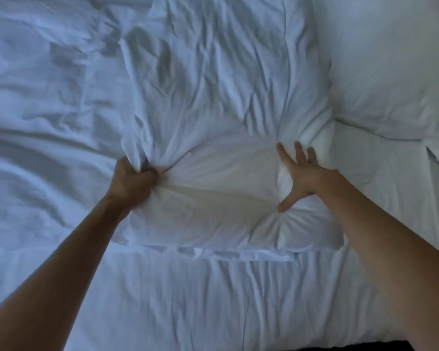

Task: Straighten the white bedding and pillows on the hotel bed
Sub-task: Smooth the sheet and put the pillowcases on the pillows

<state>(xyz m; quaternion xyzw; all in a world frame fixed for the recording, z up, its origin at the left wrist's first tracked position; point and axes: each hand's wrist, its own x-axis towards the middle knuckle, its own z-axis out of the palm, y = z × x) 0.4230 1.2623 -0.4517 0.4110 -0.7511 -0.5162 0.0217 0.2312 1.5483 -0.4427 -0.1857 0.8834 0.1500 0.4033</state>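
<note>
A wrinkled white pillow [221,110] lies in the middle of the bed. My left hand [132,183] grips a bunched fold of its case at the pillow's left side. My right hand [299,176] presses flat on the pillow's right part, fingers spread and straight. A second, smoother white pillow [390,72] lies at the upper right, touching the first one. The crumpled white duvet [36,110] covers the left of the bed.
White sheet [213,300] stretches across the near part of the bed, with creases. The bed's near edge and a dark floor strip [327,347] show at the bottom right. Bare sheet [380,178] lies right of the middle pillow.
</note>
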